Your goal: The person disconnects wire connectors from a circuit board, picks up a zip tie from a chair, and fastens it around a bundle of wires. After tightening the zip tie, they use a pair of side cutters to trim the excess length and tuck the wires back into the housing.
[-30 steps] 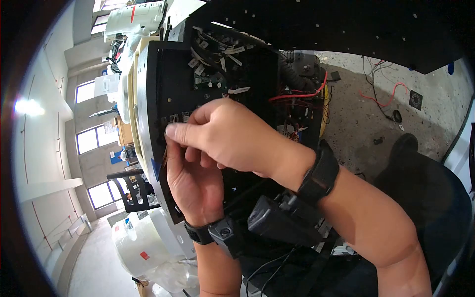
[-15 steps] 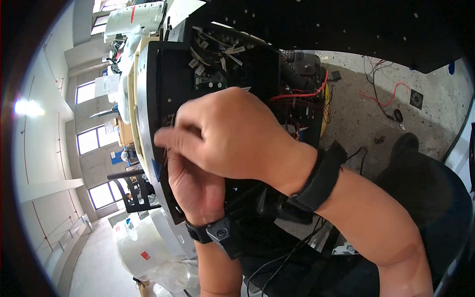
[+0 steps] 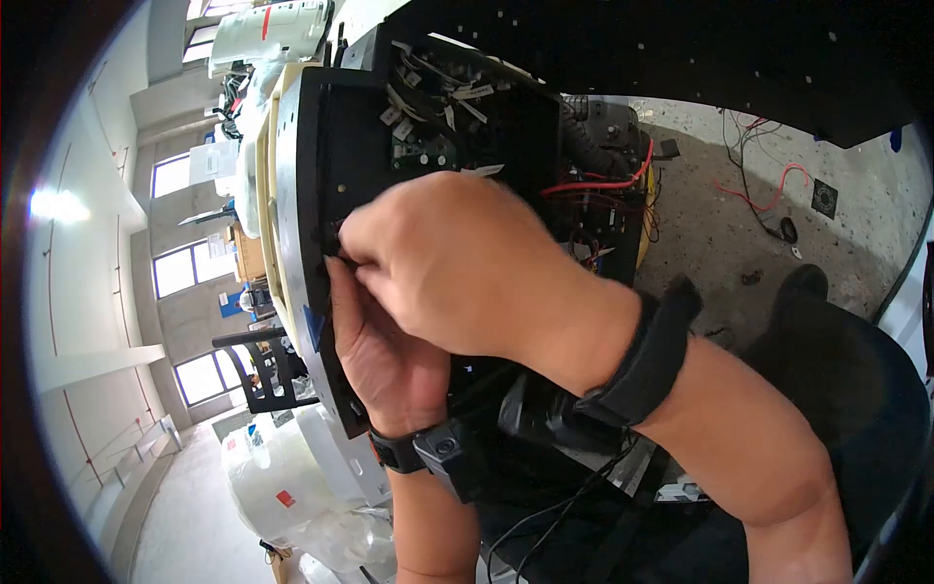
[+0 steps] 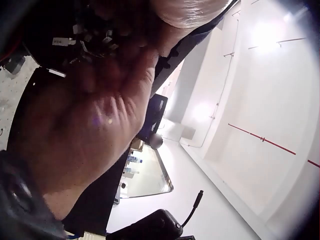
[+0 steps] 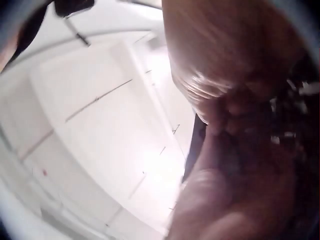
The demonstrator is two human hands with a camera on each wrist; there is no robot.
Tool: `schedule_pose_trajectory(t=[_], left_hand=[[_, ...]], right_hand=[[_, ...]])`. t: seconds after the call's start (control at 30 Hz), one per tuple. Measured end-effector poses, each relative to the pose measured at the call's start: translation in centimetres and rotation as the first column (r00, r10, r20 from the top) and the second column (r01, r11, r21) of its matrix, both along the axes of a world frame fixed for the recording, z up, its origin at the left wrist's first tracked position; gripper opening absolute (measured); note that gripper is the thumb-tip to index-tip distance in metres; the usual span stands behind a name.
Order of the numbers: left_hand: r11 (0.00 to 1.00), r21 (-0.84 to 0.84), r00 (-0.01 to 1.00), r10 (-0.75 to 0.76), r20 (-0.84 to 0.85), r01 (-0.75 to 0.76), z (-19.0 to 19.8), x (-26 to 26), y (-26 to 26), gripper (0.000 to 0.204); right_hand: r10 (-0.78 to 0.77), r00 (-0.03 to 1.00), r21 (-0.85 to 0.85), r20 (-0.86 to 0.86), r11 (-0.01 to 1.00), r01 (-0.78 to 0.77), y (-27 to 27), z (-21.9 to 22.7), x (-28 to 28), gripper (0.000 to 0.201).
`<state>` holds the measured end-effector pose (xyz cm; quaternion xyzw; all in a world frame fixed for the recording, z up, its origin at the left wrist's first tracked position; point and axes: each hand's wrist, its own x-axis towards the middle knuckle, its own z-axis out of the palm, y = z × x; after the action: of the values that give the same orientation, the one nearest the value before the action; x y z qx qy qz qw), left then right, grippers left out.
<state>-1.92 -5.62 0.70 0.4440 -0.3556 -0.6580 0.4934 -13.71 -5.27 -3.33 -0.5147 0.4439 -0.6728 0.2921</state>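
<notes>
Both hands crowd one spot on a black panel's edge [image 3: 313, 195]. The right hand [image 3: 457, 263] is curled, the left hand [image 3: 384, 360] beneath it; I cannot tell what either grips. Working half-blind, a finger could slip and snag the red wires [image 3: 598, 185] nearby.

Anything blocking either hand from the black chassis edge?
Nothing visible does. Both the right hand and left hand are already at the black chassis edge; the contact spot itself is hidden behind the right hand.

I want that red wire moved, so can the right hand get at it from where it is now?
Probably yes: the right hand sits beside the red wire, which lies exposed atop the open black chassis.
</notes>
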Motion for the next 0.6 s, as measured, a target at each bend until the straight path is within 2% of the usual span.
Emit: schedule_pose_trajectory(t=[0.03,0.07,0.2,0.23,0.27,0.3,0.33,0.37,0.4,0.43,0.5,0.53,0.57,0.6], left_hand=[[0.999,0.052,1.0,0.01,-0.028,-0.008,0.1,0.0,0.1,0.031],[0.995,0.103,0.998,0.02,-0.056,-0.014,0.1,0.1,0.2,0.032],[0.997,0.068,0.998,-0.017,-0.059,0.021,-0.1,0.1,0.0,0.031],[0.999,0.038,0.998,0.0,-0.058,0.002,-0.1,-0.1,-0.1,0.031],[1.0,0.008,0.998,0.018,-0.057,-0.017,-0.1,-0.3,-0.2,0.031],[1.0,0.008,0.998,0.019,-0.055,-0.018,-0.2,-0.1,-0.3,0.031],[0.999,-0.031,0.999,0.008,-0.037,-0.009,-0.5,0.1,-0.4,0.037],[0.998,-0.07,1.0,-0.003,-0.019,0.002,-0.6,0.2,-0.5,0.045],[0.998,-0.07,1.0,-0.004,-0.02,0.003,-0.6,0.2,-0.5,0.045],[0.999,-0.042,0.999,-0.024,-0.028,0.023,-0.6,0.3,-0.5,0.044],[0.998,0.013,0.997,-0.057,-0.046,0.058,-0.5,0.4,-0.5,0.042],[0.998,0.012,0.997,-0.056,-0.044,0.057,-0.4,0.3,-0.4,0.042],[0.999,0.019,0.998,-0.027,-0.05,0.028,-0.3,0.0,-0.2,0.034],[1.0,0.028,0.998,0.003,-0.055,-0.001,-0.2,0.0,-0.2,0.028]], right_hand=[[-0.205,0.931,-0.16,-0.303,0.974,0.162,0.1,0.0,-0.2,0.002],[-0.274,0.887,-0.249,-0.373,0.95,0.189,0.3,0.0,-0.4,0.005],[-0.292,0.905,-0.269,-0.309,0.94,0.211,0.3,-0.5,0.0,0.006],[-0.204,0.972,-0.18,-0.121,0.967,0.18,0.2,-0.8,0.1,0.011],[-0.122,0.989,-0.098,0.08,0.987,0.13,0.2,-1.1,0.3,0.015],[-0.121,0.989,-0.098,0.082,0.987,0.129,0.2,-0.9,0.1,0.015],[-0.011,0.985,0.114,0.171,0.993,-0.008,0.2,-0.7,-0.1,0.021],[0.075,0.958,0.306,0.277,0.938,-0.162,0.2,-0.6,-0.3,0.027],[0.18,0.917,0.31,0.356,0.903,-0.298,0.4,-0.3,-0.7,0.025],[0.177,0.918,0.312,0.355,0.903,-0.294,0.3,-0.4,-0.4,0.025],[0.098,0.897,0.124,0.43,0.978,-0.166,-0.1,-0.3,0.6,0.023],[-0.002,0.95,0.097,0.312,0.995,-0.03,0.0,-0.3,0.7,0.016],[0.0,0.949,0.095,0.315,0.995,-0.032,0.0,-0.3,0.9,0.016],[-0.116,0.988,-0.023,0.102,0.993,0.119,0.1,0.1,0.6,0.01]])
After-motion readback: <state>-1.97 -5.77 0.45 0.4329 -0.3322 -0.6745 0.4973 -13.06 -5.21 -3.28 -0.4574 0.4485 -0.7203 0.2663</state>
